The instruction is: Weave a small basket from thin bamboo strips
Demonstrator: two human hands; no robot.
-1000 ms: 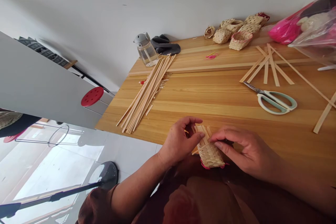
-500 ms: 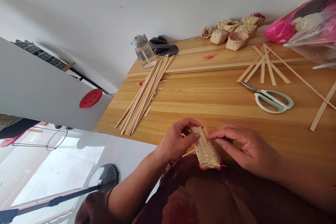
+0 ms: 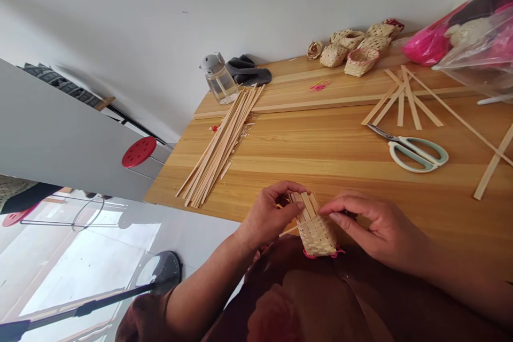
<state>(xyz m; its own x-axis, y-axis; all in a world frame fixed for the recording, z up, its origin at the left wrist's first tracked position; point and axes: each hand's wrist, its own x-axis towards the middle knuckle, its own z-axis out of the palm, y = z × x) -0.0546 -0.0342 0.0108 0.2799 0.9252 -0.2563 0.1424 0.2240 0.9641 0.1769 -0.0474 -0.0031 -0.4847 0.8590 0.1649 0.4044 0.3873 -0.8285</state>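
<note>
Head view: small woven basket (image 3: 317, 235) sits at the near table (image 3: 320, 149) edge, loose strip ends sticking up from its top. Left hand (image 3: 269, 216) pinches those strip ends from the left side, fingers curled. Right hand (image 3: 377, 227) grips the basket's right upper edge between thumb and forefinger. Bundle of strips (image 3: 218, 147) lies well apart to the left; scissors (image 3: 412, 148) well apart, far right

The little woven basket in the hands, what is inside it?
Unwoven strip ends stand up from the woven basket. Its hollow cannot be seen: the strips, the left hand and the right hand cover it.
</note>
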